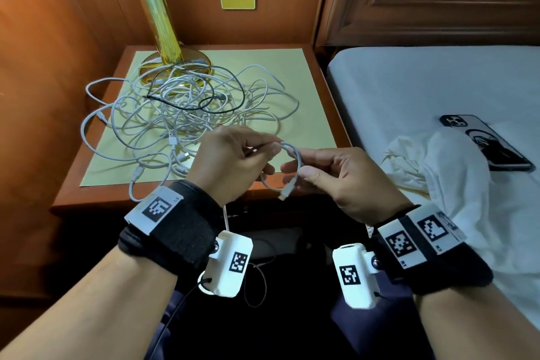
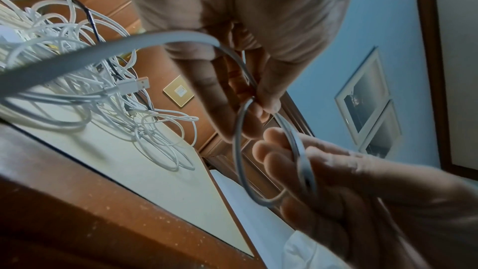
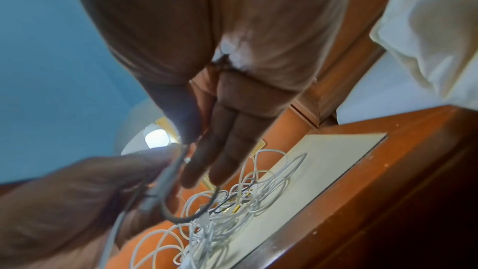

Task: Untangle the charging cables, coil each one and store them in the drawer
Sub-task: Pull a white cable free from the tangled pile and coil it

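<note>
Lamp: brass lamp base (image 1: 175, 64) at 11 o'clock on the counter (image 1: 204, 199), under the far cables.
Tangle: heap of white charging cables (image 1: 181, 114) with one black cable (image 1: 187, 88) on the counter's pale top, from 9 to 12 o'clock.
Left hand: left hand (image 1: 230, 161) pinches the small white cable loop (image 1: 292, 166) at its top, fingers curled.
Loop: held above the counter's front edge, USB plug (image 1: 285, 193) hanging at 6 o'clock.
Right hand: right hand (image 1: 336, 175) grips the loop's right side between thumb and fingers.
Bed: phone (image 1: 485, 140) and white cloth (image 1: 455, 172) at 3 o'clock.
</note>
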Demonstrator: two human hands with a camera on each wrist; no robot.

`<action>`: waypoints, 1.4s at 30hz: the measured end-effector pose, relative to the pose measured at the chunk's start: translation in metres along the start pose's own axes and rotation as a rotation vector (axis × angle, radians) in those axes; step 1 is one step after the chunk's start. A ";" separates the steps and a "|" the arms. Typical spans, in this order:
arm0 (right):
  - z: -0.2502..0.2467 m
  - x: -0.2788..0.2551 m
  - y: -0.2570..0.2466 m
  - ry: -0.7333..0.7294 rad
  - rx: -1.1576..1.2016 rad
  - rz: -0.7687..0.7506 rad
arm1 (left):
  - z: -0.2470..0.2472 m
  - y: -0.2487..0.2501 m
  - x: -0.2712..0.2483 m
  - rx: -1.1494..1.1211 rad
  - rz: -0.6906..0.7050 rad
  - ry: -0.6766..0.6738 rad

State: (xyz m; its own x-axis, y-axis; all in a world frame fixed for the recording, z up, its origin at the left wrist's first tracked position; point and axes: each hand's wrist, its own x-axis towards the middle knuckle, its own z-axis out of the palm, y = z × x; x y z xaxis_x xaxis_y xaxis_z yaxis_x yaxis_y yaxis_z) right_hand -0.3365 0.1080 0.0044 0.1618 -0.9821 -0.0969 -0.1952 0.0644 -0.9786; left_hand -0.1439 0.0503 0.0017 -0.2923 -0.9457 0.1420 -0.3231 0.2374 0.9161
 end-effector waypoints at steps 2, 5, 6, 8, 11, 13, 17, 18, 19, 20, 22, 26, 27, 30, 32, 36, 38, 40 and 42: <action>0.001 -0.001 -0.001 0.036 -0.031 0.003 | 0.001 0.002 -0.001 -0.029 -0.012 -0.024; 0.003 0.000 0.002 0.173 -0.242 -0.055 | 0.003 0.002 -0.001 -0.076 -0.043 -0.051; 0.004 0.002 0.005 0.232 -0.315 -0.078 | 0.005 0.003 0.000 -0.105 -0.062 -0.064; 0.007 0.005 0.012 0.325 -0.374 -0.096 | 0.008 0.005 0.000 -0.158 -0.082 -0.100; 0.010 0.009 0.017 0.411 -0.413 -0.099 | 0.013 0.010 -0.001 -0.164 -0.047 -0.147; 0.010 0.010 0.017 0.415 -0.393 -0.076 | 0.013 0.010 0.000 -0.118 -0.006 -0.133; 0.006 0.008 0.011 0.318 -0.313 -0.031 | 0.006 -0.003 0.005 -0.037 0.036 -0.040; 0.005 0.008 0.011 0.306 -0.298 -0.024 | 0.004 -0.006 0.006 -0.010 0.052 -0.025; 0.004 0.008 0.011 0.308 -0.280 -0.027 | 0.002 -0.008 0.007 0.005 0.065 -0.016; 0.004 0.009 0.011 0.319 -0.262 -0.032 | 0.001 -0.009 0.008 0.010 0.076 -0.012; 0.005 0.010 0.011 0.347 -0.246 -0.033 | 0.001 -0.010 0.008 0.001 0.085 -0.015; 0.007 0.012 0.011 0.317 -0.068 0.032 | 0.003 -0.007 0.008 -0.103 0.058 -0.012; 0.007 0.011 0.010 0.292 -0.002 0.045 | 0.003 -0.007 0.009 -0.143 0.046 -0.015; 0.004 0.007 0.004 0.176 0.174 0.078 | 0.002 -0.006 0.008 -0.227 0.033 -0.043; 0.002 0.005 0.000 0.074 0.328 0.121 | -0.001 -0.007 0.008 -0.240 0.050 -0.066; 0.002 0.001 -0.006 -0.029 0.478 0.205 | -0.005 -0.008 0.009 -0.203 0.167 -0.086; 0.003 0.001 -0.008 -0.027 0.458 0.206 | -0.006 -0.008 0.010 -0.158 0.224 -0.097; 0.003 0.001 -0.010 0.007 0.397 0.192 | -0.006 -0.010 0.010 -0.111 0.244 -0.100; 0.002 0.002 -0.010 0.080 0.290 0.171 | -0.006 -0.013 0.010 -0.034 0.279 -0.094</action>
State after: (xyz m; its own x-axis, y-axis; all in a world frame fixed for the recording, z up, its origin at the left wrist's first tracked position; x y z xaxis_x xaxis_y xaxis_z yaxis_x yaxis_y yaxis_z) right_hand -0.3324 0.1054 0.0131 0.0714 -0.9627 -0.2611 0.0721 0.2661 -0.9613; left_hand -0.1367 0.0365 -0.0067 -0.4483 -0.8200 0.3560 -0.1888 0.4761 0.8589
